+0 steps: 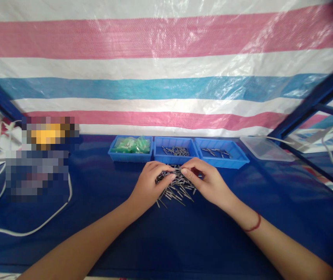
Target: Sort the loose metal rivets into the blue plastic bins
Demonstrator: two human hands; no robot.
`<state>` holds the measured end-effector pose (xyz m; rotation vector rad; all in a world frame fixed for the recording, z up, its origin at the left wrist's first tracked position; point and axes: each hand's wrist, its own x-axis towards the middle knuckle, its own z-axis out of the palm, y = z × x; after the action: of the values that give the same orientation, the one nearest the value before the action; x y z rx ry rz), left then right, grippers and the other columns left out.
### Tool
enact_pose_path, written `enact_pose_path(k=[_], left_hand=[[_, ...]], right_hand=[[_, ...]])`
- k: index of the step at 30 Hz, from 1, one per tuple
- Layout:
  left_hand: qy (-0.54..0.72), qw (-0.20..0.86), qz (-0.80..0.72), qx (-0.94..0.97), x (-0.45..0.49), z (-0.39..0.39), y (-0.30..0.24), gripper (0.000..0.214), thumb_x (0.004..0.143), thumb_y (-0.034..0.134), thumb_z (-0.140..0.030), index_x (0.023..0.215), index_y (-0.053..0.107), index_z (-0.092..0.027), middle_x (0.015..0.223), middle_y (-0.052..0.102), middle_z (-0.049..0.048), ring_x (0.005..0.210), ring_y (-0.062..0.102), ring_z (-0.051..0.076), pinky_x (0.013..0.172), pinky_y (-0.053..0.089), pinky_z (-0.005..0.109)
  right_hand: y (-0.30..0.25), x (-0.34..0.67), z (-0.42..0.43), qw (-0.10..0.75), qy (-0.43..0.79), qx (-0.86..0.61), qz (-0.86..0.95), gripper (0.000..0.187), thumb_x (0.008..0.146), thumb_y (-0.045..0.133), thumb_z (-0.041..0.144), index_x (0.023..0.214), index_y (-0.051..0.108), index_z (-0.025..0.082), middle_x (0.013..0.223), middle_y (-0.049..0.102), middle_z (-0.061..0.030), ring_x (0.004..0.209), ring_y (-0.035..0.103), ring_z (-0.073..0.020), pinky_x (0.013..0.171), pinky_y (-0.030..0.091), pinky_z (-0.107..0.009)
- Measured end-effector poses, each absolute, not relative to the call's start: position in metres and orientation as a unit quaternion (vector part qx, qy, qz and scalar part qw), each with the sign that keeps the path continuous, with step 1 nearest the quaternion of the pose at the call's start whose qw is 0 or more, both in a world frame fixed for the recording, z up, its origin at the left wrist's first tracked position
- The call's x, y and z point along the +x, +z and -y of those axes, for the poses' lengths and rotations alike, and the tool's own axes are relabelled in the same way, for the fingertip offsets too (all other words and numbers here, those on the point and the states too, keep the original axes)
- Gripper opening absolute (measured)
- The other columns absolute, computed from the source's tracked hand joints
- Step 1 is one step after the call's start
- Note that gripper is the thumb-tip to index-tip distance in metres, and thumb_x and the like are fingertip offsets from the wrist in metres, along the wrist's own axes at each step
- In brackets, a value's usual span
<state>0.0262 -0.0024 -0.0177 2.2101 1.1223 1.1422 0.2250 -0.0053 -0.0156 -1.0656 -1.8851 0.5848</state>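
A heap of thin metal pins that look like blind rivets (pixel 178 190) lies on the blue table between my hands. My left hand (pixel 151 179) curves round the left side of the heap, thumb and index finger closed near one small silver rivet (pixel 177 168). From the right, my right hand (pixel 205 179) pinches the other end of that rivet with thumb and index finger. Its exact shape is too small to make out, and the fingers partly cover it. Both hands hover just over the heap, close together.
Behind the heap, three blue bins stand in a row: a left bin (pixel 131 157) with green plastic packets, a middle bin (pixel 173 158) with many rivets, a right bin (pixel 227 162) with several. A clear plastic lid (pixel 267 149) lies right. A white cable (pixel 23 234) loops at left.
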Motion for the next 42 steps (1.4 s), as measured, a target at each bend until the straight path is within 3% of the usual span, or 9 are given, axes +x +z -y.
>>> enact_pose_path(k=[6, 12, 24, 27, 31, 36, 42], left_hand=[[0.450, 0.315, -0.420, 0.722, 0.033, 0.014, -0.020, 0.013, 0.088, 0.056, -0.030, 0.089, 0.063, -0.019, 0.087, 0.067, 0.0019, 0.082, 0.062, 0.015, 0.078, 0.047, 0.027], [0.482, 0.373, -0.427, 0.668, 0.036, 0.016, -0.019, 0.014, 0.085, 0.058, -0.032, 0.090, 0.059, -0.018, 0.084, 0.065, 0.0015, 0.080, 0.062, 0.015, 0.076, 0.049, 0.026], [0.467, 0.358, -0.416, 0.693, 0.032, 0.012, -0.019, 0.016, 0.088, 0.054, -0.033, 0.093, 0.061, -0.018, 0.089, 0.067, 0.0028, 0.083, 0.064, 0.016, 0.077, 0.050, 0.026], [0.452, 0.330, -0.417, 0.716, 0.029, 0.009, -0.021, 0.016, 0.089, 0.054, -0.032, 0.094, 0.061, -0.019, 0.090, 0.067, 0.0032, 0.084, 0.063, 0.016, 0.079, 0.050, 0.028], [0.433, 0.211, -0.420, 0.769, 0.026, 0.006, -0.022, 0.016, 0.090, 0.052, -0.028, 0.101, 0.058, -0.020, 0.101, 0.064, 0.0059, 0.098, 0.058, 0.019, 0.089, 0.046, 0.034], [0.348, 0.088, -0.395, 0.846, 0.025, -0.001, -0.019, 0.034, 0.089, 0.052, -0.027, 0.122, 0.050, -0.020, 0.115, 0.059, 0.0083, 0.113, 0.048, 0.024, 0.097, 0.038, 0.042], [0.243, 0.051, -0.340, 0.907, 0.021, -0.009, -0.013, 0.025, 0.091, 0.049, -0.031, 0.110, 0.063, -0.023, 0.110, 0.061, 0.0070, 0.108, 0.050, 0.023, 0.092, 0.039, 0.039]], right_hand=[[-0.027, 0.207, 0.015, 0.476, 0.333, -0.426, 0.693, 0.026, 0.088, 0.053, 0.042, 0.085, 0.066, 0.019, 0.083, 0.065, -0.0041, 0.073, 0.059, -0.0163, 0.066, 0.048, -0.029], [-0.020, 0.199, 0.023, 0.488, 0.359, -0.407, 0.683, 0.026, 0.088, 0.054, 0.041, 0.083, 0.065, 0.018, 0.077, 0.063, -0.0027, 0.070, 0.057, -0.0152, 0.065, 0.047, -0.029], [-0.011, 0.202, 0.027, 0.468, 0.250, -0.404, 0.745, 0.017, 0.092, 0.050, 0.031, 0.089, 0.062, 0.020, 0.077, 0.058, -0.0026, 0.067, 0.052, -0.0135, 0.061, 0.043, -0.027], [-0.007, 0.203, 0.026, 0.472, 0.235, -0.414, 0.742, 0.016, 0.092, 0.049, 0.031, 0.091, 0.061, 0.021, 0.078, 0.057, -0.0031, 0.066, 0.051, -0.0140, 0.058, 0.042, -0.026], [0.007, 0.213, 0.024, 0.483, 0.176, -0.409, 0.754, 0.016, 0.092, 0.048, 0.031, 0.093, 0.061, 0.021, 0.083, 0.060, -0.0051, 0.073, 0.055, -0.0164, 0.063, 0.046, -0.029], [0.016, 0.254, 0.001, 0.504, -0.008, -0.483, 0.716, 0.018, 0.092, 0.048, 0.030, 0.093, 0.063, 0.020, 0.085, 0.064, -0.0067, 0.078, 0.057, -0.0192, 0.072, 0.047, -0.034], [-0.007, 0.296, -0.039, 0.400, -0.144, -0.553, 0.717, 0.022, 0.089, 0.052, 0.032, 0.094, 0.066, 0.016, 0.089, 0.067, -0.0108, 0.085, 0.060, -0.0240, 0.079, 0.045, -0.040]])
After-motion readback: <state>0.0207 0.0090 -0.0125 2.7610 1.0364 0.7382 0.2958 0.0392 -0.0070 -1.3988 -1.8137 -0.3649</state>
